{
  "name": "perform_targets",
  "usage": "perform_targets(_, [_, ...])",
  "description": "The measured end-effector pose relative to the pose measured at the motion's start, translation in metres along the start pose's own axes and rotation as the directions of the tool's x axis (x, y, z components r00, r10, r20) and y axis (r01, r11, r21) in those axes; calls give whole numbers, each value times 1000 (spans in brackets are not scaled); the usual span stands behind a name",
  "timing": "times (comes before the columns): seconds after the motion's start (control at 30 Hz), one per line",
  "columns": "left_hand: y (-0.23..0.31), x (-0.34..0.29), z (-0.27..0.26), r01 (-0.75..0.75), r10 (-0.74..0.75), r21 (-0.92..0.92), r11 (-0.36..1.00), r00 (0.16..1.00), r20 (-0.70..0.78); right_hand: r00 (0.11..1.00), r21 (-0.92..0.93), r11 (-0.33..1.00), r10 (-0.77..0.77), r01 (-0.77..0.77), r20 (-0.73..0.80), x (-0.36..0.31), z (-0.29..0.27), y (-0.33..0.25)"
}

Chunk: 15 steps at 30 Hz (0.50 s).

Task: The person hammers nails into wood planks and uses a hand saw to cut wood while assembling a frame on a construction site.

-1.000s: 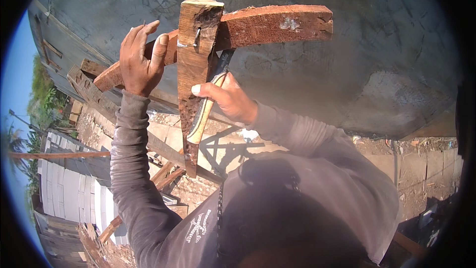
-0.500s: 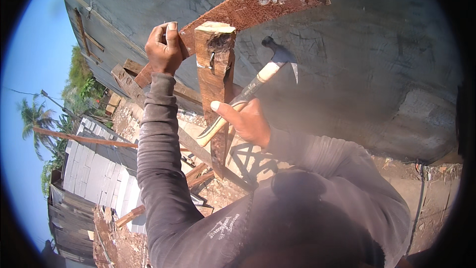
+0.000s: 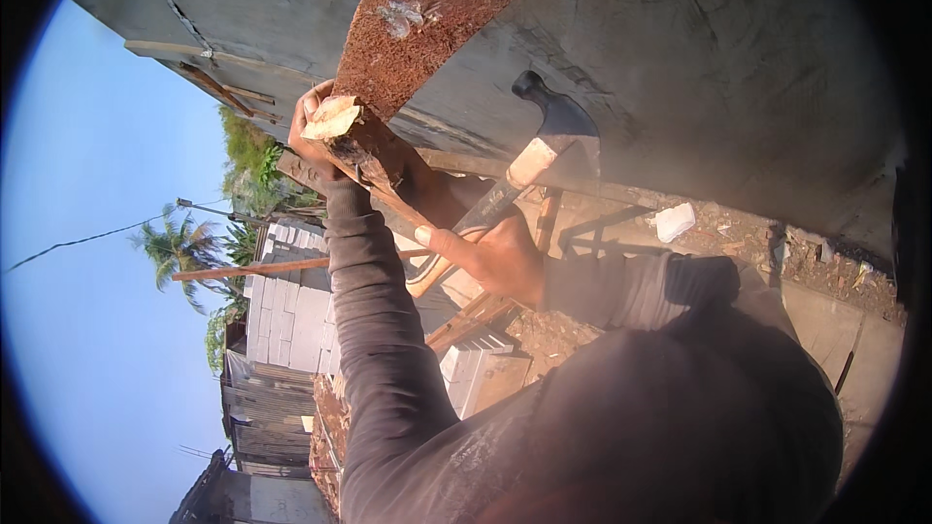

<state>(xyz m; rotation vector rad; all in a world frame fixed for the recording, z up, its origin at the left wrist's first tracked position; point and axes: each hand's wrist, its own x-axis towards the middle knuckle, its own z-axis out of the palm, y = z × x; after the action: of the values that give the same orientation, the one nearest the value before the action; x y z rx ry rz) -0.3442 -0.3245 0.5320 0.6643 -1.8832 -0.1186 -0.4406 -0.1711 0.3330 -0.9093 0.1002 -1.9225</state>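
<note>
A claw hammer [image 3: 532, 163] with a dark head and a pale, dark-banded handle is gripped in my right hand [image 3: 503, 260]; its head points up and away from me. My left hand [image 3: 316, 126] is closed round the edge of a rough reddish-brown plank [image 3: 406, 24], which slants up to the right. Between my hands stands a brown wooden post [image 3: 374, 147], its pale cut end [image 3: 333, 117] facing me and partly covering my left fingers. The hammer's head is apart from both pieces of wood.
A grey plastered wall [image 3: 718, 68] runs along the far side and right. Below lie lengths of timber [image 3: 471, 320], a white chunk [image 3: 675, 222] and rubble. A pale block wall [image 3: 291, 320] and a corrugated metal structure [image 3: 267, 412] stand at lower left.
My view has tilted, so the post now shows more end-on and the plank looks steeper. The nail on the post's face is harder to see. Both hands keep their holds.
</note>
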Motion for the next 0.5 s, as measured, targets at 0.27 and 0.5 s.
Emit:
perform_targets(0.27, [-5,-3,0,-16,17,64,998,1000,-19,977,-61,981,-189,184,-98,13,3,21])
perform_targets(0.5, [-10,-13,-9,-12,16,112,994,999,-30,999,8,999,-42,42,-5,8,1,29])
